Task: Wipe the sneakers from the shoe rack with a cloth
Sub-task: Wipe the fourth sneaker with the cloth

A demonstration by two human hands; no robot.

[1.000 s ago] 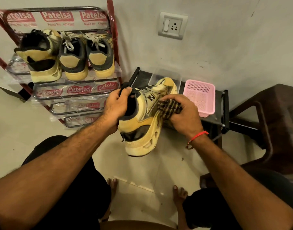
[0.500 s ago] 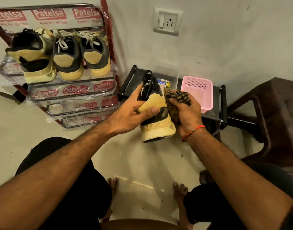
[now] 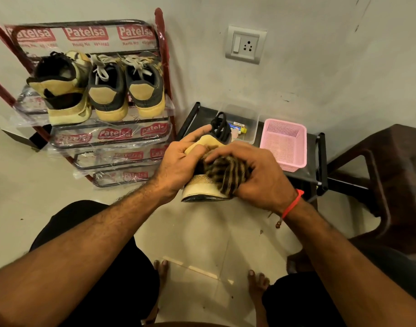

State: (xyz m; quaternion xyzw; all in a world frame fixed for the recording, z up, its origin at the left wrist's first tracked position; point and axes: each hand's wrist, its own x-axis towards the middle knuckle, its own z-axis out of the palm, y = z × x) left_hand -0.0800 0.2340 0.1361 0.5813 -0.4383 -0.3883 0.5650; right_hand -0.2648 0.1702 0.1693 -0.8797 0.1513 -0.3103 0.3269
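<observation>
I hold a yellow and black sneaker (image 3: 202, 188) heel toward me above the floor, its black laces sticking up behind my fingers. My left hand (image 3: 181, 161) grips it from the left side. My right hand (image 3: 256, 175) holds a checked brown cloth (image 3: 225, 172) bunched against the sneaker's heel. Most of the shoe is hidden under both hands. On the top shelf of the red shoe rack (image 3: 163, 67) stand three more sneakers (image 3: 103, 90), heels out.
A low black table (image 3: 320, 159) by the wall carries a pink mesh basket (image 3: 284, 145) and a clear box (image 3: 245, 125) with small items. A dark brown plastic chair (image 3: 390, 175) stands at the right. My bare feet (image 3: 256, 279) rest on the tiled floor.
The sneaker turned from side-on to heel toward me. My right hand brought the cloth from the shoe's side round onto the heel, and my left hand shifted its grip.
</observation>
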